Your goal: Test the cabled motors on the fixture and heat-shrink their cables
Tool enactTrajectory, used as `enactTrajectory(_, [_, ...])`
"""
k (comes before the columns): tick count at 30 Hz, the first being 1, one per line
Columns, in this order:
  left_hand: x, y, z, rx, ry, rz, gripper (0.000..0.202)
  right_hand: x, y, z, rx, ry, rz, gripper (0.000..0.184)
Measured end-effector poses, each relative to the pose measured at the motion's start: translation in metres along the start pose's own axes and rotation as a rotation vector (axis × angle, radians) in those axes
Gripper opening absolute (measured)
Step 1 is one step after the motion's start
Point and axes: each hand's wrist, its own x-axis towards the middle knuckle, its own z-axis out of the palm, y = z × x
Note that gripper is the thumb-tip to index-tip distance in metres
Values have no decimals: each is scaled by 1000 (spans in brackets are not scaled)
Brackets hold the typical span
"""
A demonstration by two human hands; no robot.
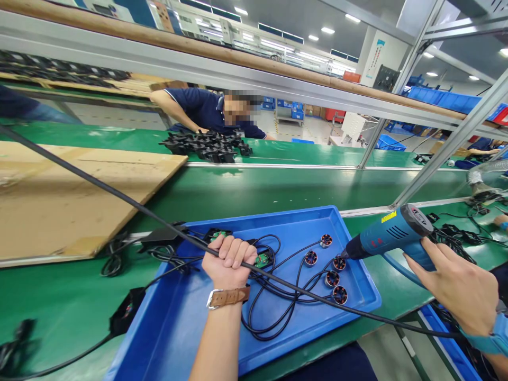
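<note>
My left hand [227, 260] is closed in a fist around black cables over a blue tray [186, 323], with small green circuit boards [262, 259] beside the knuckles. A brown watch strap wraps that wrist. My right hand [456, 283] grips the handle of a blue heat gun [387, 234]. Its nozzle points left at one of several small round motors [338, 263] lying in the tray. Black wires [278, 296] run from the motors across the tray. A thick black cord [119, 197] crosses diagonally in front of me.
A brown board [59, 201] lies on the green bench at left. Across the green conveyor a pile of black parts [206, 145] sits before a person in a dark blue shirt. Metal frame posts [444, 153] rise at right. More cables lie at far right.
</note>
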Motion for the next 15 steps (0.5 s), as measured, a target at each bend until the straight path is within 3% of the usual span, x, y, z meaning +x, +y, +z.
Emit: enactTrajectory(15, [-1, 0, -1, -4, 3, -1, 48, 2, -2, -26, 160, -48, -44, 49])
